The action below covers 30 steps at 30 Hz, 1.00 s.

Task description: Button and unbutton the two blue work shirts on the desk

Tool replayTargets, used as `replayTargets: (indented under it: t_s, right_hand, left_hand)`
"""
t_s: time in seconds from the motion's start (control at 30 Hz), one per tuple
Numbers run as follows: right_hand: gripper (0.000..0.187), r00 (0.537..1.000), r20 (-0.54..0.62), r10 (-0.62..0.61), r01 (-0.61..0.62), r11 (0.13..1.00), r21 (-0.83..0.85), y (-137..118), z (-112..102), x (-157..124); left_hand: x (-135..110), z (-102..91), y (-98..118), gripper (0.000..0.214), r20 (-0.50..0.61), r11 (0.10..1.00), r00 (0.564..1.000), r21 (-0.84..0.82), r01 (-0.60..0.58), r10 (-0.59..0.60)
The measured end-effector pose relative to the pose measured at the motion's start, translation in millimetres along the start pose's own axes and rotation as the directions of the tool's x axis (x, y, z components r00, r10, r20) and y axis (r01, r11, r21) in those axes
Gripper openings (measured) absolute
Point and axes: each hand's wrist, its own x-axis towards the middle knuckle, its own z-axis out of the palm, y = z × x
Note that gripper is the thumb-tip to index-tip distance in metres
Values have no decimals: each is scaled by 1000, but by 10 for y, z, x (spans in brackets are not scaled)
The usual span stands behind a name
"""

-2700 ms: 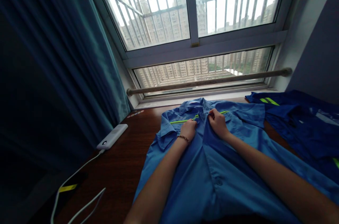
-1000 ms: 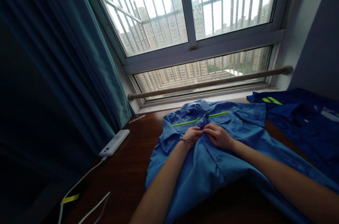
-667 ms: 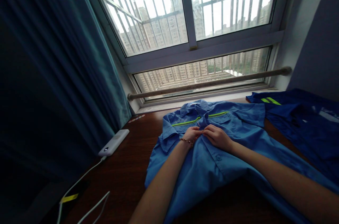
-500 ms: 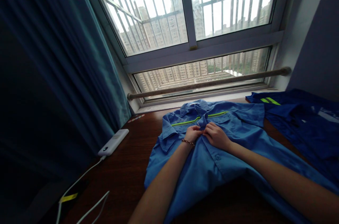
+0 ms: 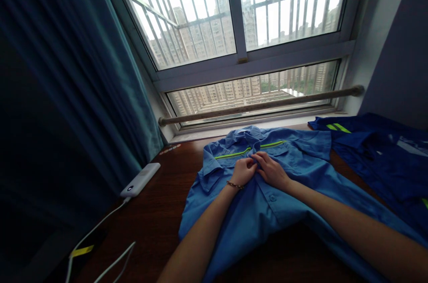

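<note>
A light blue work shirt (image 5: 290,205) with yellow-green chest stripes lies spread on the wooden table, its collar toward the window. Both hands meet at its front placket, just below the stripes. My left hand (image 5: 243,171), with a beaded bracelet at the wrist, is closed and pinches the placket fabric. Close against it, my right hand (image 5: 271,170) also pinches the placket, fingers bent. Whatever sits between the fingertips is hidden. Lower on the placket, a button (image 5: 272,198) shows.
A darker blue garment (image 5: 368,149) with yellow-green stripes lies at the right. On the left of the table (image 5: 160,198) are a white power bank (image 5: 140,180) and its white cable (image 5: 96,227). Behind are a blue curtain (image 5: 110,73) and a window with a rail (image 5: 261,107).
Both hands stay at the placket. The right fingers have shifted slightly upward along it, and the left hand has turned a little. The whole view has drifted slightly.
</note>
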Motion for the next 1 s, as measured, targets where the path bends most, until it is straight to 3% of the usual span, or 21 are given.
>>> replayTargets:
  t_s: [0.1, 0.2, 0.33, 0.4, 0.5, 0.57, 0.7, 0.77, 0.83, 0.9, 1.0]
  right_hand:
    - [41, 995, 66, -70, 74, 996, -49, -8, -11, -6]
    - [24, 997, 82, 7, 1, 996, -88, 21, -6, -14]
    - [17, 985, -91, 143, -148, 988, -43, 118, -82, 50]
    - [15, 964, -193, 182, -186, 983, -3, 170, -179, 121]
    - [15, 936, -286, 204, -208, 978, 17, 215, -368, 236]
    - [15, 925, -314, 214, -223, 975, 8, 207, -492, 296]
    - [13, 917, -334, 218, -249, 967, -51, 60, -710, 362]
    - [24, 921, -346, 177, -203, 978, -41, -81, -797, 372]
    - [29, 960, -272, 61, -65, 998, -5, -230, -843, 365]
    - [20, 992, -86, -94, 97, 995, 26, -334, -816, 338]
    - [14, 967, 142, -211, 211, 977, 16, -336, -626, 256]
  left_hand:
    - [1, -74, -16, 21, 86, 991, 996, -129, 32, -21]
    - [10, -100, -11, 26, 84, 957, 993, -271, 101, -81]
    - [5, -79, 100, 33, 37, 904, 981, -383, 192, -192]
    - [-24, -78, 215, 35, 174, 879, 968, -412, 239, -181]
    - [-91, -118, 434, 32, 435, 858, 893, -408, 313, -119]
    - [-127, -165, 562, 33, 496, 860, 860, -383, 337, -117]
    - [-136, -209, 634, 30, 463, 827, 870, -413, 382, -171]
    - [-115, -163, 558, 29, 421, 759, 878, -486, 432, -231]
    - [-85, -77, 425, 27, 401, 639, 870, -597, 485, -287]
    - [-51, 10, 269, 24, 400, 491, 858, -704, 514, -323]
    - [1, 51, 60, 20, 352, 373, 856, -788, 490, -379]
